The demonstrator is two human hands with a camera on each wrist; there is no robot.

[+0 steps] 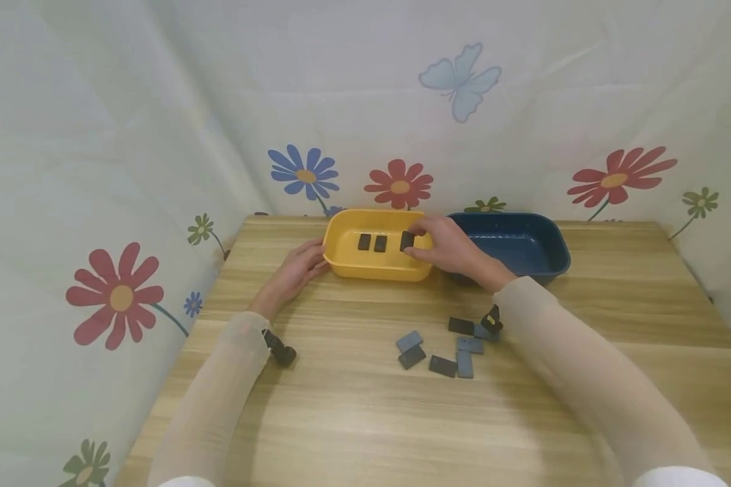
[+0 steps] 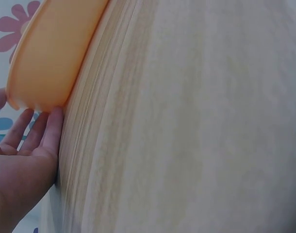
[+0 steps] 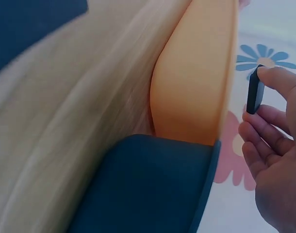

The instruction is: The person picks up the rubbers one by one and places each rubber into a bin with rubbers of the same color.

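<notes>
Head view forward and down, 2 close tilted wrist views, yellow tray point(image 1: 378, 273) in all 3

Sleeved arms point(image 1: 591, 368) stretched forward, left hand point(image 1: 295, 270) with fingers point(image 2: 52, 128) extended, right hand point(image 1: 449, 245) pinching.

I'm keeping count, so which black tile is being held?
The black tile pinched by the right hand over the yellow tray; the others lie inside it or on the table.

Your right hand point(image 1: 451, 245) pinches a thin black rectangular tile point(image 1: 407, 241) over the upright yellow bin point(image 1: 378, 272) (two similar tiles point(image 1: 363, 242) inside, flat, just apart); your left hand point(image 1: 300, 267) touches its left end.
</notes>
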